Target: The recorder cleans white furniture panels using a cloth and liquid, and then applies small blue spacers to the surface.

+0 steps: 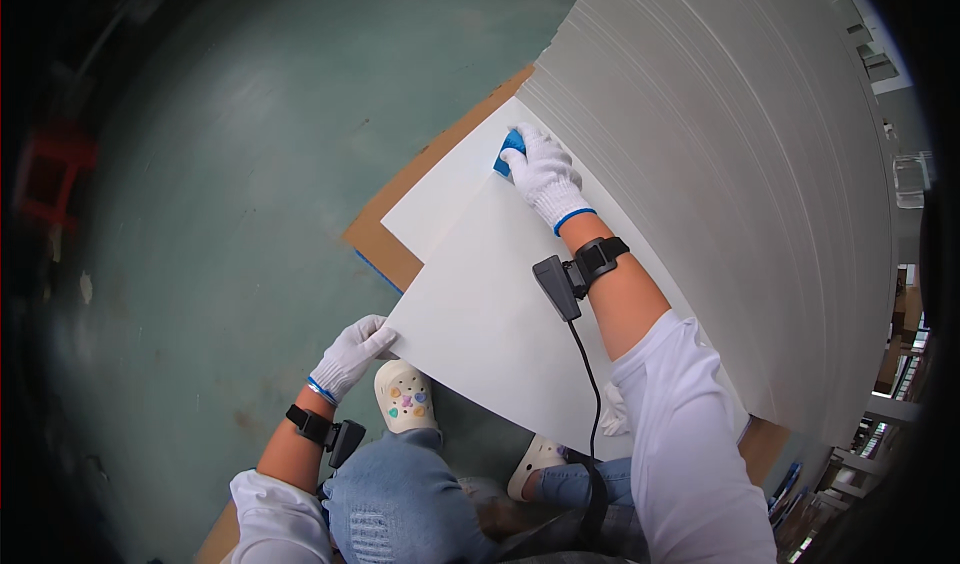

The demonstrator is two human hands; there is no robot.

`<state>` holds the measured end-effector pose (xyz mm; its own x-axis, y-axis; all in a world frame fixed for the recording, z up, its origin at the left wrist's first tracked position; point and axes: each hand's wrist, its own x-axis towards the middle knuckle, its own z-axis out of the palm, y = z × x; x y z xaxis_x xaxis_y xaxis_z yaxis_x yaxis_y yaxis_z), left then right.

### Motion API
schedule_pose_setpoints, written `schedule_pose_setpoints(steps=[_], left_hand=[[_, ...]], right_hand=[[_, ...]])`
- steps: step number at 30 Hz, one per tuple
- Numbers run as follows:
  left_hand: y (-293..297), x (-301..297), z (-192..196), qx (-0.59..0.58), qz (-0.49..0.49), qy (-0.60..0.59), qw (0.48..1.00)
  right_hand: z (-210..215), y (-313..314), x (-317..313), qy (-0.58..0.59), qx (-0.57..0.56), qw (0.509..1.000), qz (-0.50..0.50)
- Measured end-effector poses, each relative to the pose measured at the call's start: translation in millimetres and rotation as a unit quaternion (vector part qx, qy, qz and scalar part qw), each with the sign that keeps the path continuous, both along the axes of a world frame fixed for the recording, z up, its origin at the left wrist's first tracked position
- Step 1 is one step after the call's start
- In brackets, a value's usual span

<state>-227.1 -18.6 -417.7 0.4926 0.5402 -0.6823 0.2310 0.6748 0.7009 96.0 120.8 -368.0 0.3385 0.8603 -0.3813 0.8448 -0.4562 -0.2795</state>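
Observation:
My left hand [352, 356], in a white knit glove, pinches the left corner of a large white sheet [510, 314] and keeps that corner lifted. Another white sheet [440, 196] shows beneath it. In my right glove [547, 179], the fingers close round a small blue block [508, 152], perhaps a sponge or scraper. It rests against the white sheets near their far end. Brown cardboard [405, 199] lies below them, its near left edge blue.
A tall bank of pale grey sheets [720, 164] rises along the right. My cream clogs [405, 394] stand on the green floor [230, 184] at the near side. A black cable [590, 364] hangs from my right forearm's strap. A red stool-like object [58, 174] stands far left.

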Motion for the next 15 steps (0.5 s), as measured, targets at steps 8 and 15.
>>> schedule_pose_setpoints(steps=[8,15], left_hand=[[0,-14,-5,-0.009,0.003,0.027,1.0],[-14,-58,-11,-0.004,0.08,0.093,0.992]], right_hand=[[0,-32,29,0.004,0.155,0.988,0.017],[12,-119,40,0.524,0.117,0.816,-0.213]])
